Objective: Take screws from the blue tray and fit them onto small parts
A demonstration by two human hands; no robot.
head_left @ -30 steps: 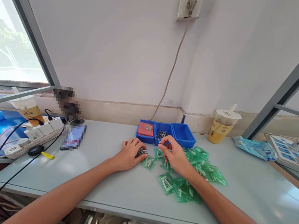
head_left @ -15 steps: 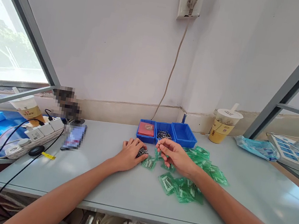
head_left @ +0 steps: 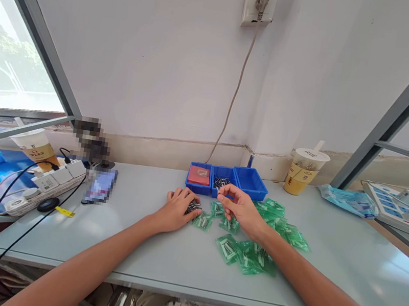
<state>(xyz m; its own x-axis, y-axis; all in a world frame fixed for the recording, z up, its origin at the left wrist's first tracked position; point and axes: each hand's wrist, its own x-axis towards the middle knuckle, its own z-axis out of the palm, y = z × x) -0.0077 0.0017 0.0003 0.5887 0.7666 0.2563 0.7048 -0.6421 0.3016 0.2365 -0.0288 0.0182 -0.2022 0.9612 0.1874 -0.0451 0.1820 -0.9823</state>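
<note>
My left hand lies palm down on the table with its fingers apart, partly covering a small pile of dark metal screws. Just in front of the blue bins, my right hand has its thumb and fingertips pinched together; whatever is between them is too small to make out. Behind it, the middle blue bin holds more dark screws. A green packet with screws inside lies by my left thumb. Other green packets rest under and beside my right hand.
The left blue bin contains a red piece; the right blue bin stands beside it. More green packets lie nearer me. A drink cup and blue plastic pack are at right, a phone and power strip at left.
My right hand has shifted slightly, its fingers now curled closer together near the middle bin. The left hand stays on the screws. The whole view has moved a little.
</note>
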